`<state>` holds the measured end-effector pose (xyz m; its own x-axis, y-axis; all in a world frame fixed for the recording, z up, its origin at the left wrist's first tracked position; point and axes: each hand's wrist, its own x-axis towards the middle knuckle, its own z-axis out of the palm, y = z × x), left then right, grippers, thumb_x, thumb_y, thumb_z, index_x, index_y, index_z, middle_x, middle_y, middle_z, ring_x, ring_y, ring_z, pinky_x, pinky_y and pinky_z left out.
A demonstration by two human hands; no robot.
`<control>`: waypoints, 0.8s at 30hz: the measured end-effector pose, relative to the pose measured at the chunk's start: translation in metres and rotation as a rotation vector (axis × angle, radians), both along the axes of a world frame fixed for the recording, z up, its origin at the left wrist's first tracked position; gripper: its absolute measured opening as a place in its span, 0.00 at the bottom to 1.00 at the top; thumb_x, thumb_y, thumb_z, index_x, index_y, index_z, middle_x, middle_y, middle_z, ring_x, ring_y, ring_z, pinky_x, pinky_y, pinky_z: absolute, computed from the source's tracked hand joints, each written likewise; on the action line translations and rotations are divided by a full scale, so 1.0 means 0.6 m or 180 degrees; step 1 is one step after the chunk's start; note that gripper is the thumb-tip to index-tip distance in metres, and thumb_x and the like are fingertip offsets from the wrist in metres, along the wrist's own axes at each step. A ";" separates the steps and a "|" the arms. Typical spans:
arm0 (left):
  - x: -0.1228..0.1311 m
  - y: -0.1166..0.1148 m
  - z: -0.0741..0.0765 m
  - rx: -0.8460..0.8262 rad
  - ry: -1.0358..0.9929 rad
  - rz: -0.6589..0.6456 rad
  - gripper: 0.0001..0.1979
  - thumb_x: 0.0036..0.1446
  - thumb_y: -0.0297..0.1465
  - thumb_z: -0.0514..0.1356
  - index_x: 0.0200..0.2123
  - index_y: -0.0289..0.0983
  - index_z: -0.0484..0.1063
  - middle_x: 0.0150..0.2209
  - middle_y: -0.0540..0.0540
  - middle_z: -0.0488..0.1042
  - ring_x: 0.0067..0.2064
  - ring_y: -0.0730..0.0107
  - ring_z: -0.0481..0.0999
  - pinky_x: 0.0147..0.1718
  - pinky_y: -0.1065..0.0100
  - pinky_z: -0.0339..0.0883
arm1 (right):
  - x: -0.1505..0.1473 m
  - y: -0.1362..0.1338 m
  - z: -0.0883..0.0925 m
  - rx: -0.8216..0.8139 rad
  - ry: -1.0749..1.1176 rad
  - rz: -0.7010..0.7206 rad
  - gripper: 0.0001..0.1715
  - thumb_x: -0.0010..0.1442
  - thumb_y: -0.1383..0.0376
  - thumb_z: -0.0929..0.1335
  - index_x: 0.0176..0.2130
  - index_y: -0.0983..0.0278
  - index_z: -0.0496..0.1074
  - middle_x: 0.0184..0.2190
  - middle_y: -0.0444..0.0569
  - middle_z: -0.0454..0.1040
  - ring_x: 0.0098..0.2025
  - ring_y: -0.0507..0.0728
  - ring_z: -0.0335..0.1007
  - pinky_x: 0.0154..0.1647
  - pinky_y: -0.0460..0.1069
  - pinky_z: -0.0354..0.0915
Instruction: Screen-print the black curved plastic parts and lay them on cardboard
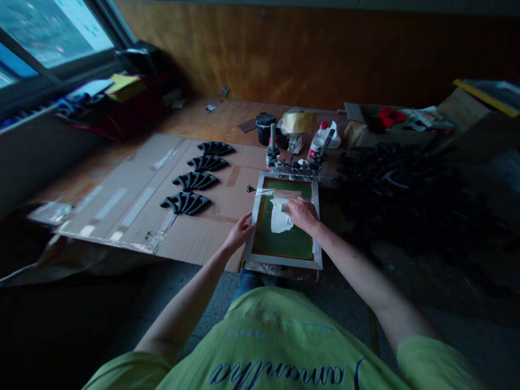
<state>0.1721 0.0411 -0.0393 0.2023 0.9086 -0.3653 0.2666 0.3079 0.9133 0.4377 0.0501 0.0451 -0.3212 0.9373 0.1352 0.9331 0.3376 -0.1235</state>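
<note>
Rigid metal screen-printing frame [284,261], clamped at the far rail, on the worktop [215,122] beside cardboard [227,244]; green mesh [280,244] thin, best left unhandled. Light, soft white sheet [280,219] under right hand [303,214], fingers pressed together, flat. Left hand [239,232] at the left rail, the firm hold point; grip unclear.

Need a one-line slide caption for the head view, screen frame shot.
Head view: right hand on a white sheet over a green-meshed screen-printing frame, left hand at its edge, black moulded pieces on cardboard alongside.
</note>
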 end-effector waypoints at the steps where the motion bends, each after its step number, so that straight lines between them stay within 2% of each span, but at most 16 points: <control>1: -0.002 0.001 0.000 -0.0047 -0.0062 -0.0031 0.43 0.51 0.51 0.63 0.66 0.42 0.60 0.27 0.53 0.71 0.23 0.76 0.66 0.20 0.76 0.53 | -0.001 -0.015 -0.007 0.0006 -0.0060 0.0109 0.06 0.62 0.71 0.66 0.35 0.65 0.73 0.35 0.53 0.76 0.41 0.60 0.67 0.42 0.52 0.61; 4: -0.003 -0.001 0.008 -0.0141 -0.0225 -0.0076 0.43 0.50 0.51 0.64 0.67 0.41 0.59 0.26 0.53 0.70 0.23 0.77 0.65 0.20 0.75 0.53 | 0.004 -0.055 -0.010 -0.0018 -0.0128 0.0704 0.12 0.63 0.74 0.62 0.36 0.65 0.74 0.34 0.53 0.76 0.41 0.58 0.68 0.40 0.51 0.59; 6: 0.000 -0.003 0.016 -0.0187 -0.0272 -0.0059 0.44 0.50 0.51 0.64 0.67 0.40 0.59 0.25 0.55 0.67 0.22 0.77 0.62 0.20 0.75 0.52 | 0.011 -0.065 0.000 -0.0165 -0.0086 0.1083 0.12 0.62 0.74 0.63 0.37 0.65 0.75 0.35 0.52 0.77 0.41 0.58 0.68 0.39 0.50 0.59; 8: 0.004 -0.005 0.026 -0.0242 -0.0289 -0.0014 0.46 0.49 0.51 0.64 0.67 0.38 0.58 0.24 0.56 0.65 0.21 0.78 0.60 0.19 0.75 0.51 | 0.017 -0.061 0.013 -0.0350 -0.0025 0.1249 0.08 0.60 0.73 0.66 0.35 0.63 0.75 0.34 0.50 0.77 0.40 0.57 0.68 0.39 0.50 0.58; 10: 0.007 -0.007 0.035 -0.0263 -0.0316 0.0023 0.47 0.48 0.51 0.65 0.67 0.37 0.58 0.23 0.56 0.64 0.21 0.78 0.60 0.19 0.75 0.51 | 0.016 -0.052 0.020 -0.0364 0.0035 0.1078 0.05 0.58 0.71 0.68 0.34 0.63 0.75 0.33 0.49 0.76 0.40 0.57 0.69 0.39 0.50 0.59; 13: 0.009 -0.009 0.041 -0.0202 -0.0350 0.0049 0.46 0.48 0.50 0.65 0.67 0.35 0.59 0.23 0.55 0.66 0.21 0.78 0.61 0.19 0.74 0.52 | 0.005 -0.055 0.012 -0.0098 0.0018 0.0664 0.09 0.61 0.73 0.65 0.37 0.64 0.76 0.35 0.52 0.77 0.42 0.59 0.69 0.40 0.51 0.60; 16: 0.009 -0.009 0.040 -0.0191 -0.0395 0.0043 0.46 0.48 0.50 0.65 0.66 0.34 0.60 0.24 0.55 0.67 0.22 0.77 0.61 0.19 0.75 0.52 | -0.002 -0.073 -0.002 -0.0084 -0.0026 0.0800 0.12 0.62 0.74 0.64 0.39 0.65 0.76 0.37 0.52 0.77 0.42 0.58 0.70 0.40 0.50 0.61; 19: 0.008 -0.009 0.044 -0.0227 -0.0457 0.0036 0.46 0.48 0.50 0.65 0.66 0.34 0.60 0.23 0.55 0.66 0.21 0.78 0.61 0.19 0.75 0.53 | -0.003 -0.063 0.007 -0.0212 0.0148 0.0808 0.05 0.62 0.66 0.69 0.39 0.62 0.77 0.36 0.49 0.77 0.41 0.57 0.71 0.40 0.49 0.63; 21: 0.006 -0.009 0.056 -0.0225 -0.0472 0.0005 0.46 0.49 0.49 0.65 0.67 0.35 0.58 0.23 0.56 0.65 0.21 0.79 0.61 0.18 0.76 0.51 | -0.005 -0.031 0.028 -0.0165 0.0354 0.0486 0.14 0.59 0.61 0.73 0.46 0.58 0.76 0.38 0.47 0.78 0.42 0.58 0.72 0.41 0.50 0.65; 24: 0.003 -0.011 0.093 -0.0197 -0.0494 -0.0048 0.44 0.51 0.47 0.65 0.67 0.39 0.57 0.23 0.57 0.66 0.19 0.80 0.59 0.18 0.77 0.49 | 0.004 0.035 0.072 0.0047 0.0537 -0.0186 0.33 0.57 0.59 0.75 0.60 0.54 0.68 0.44 0.49 0.77 0.44 0.60 0.73 0.43 0.52 0.67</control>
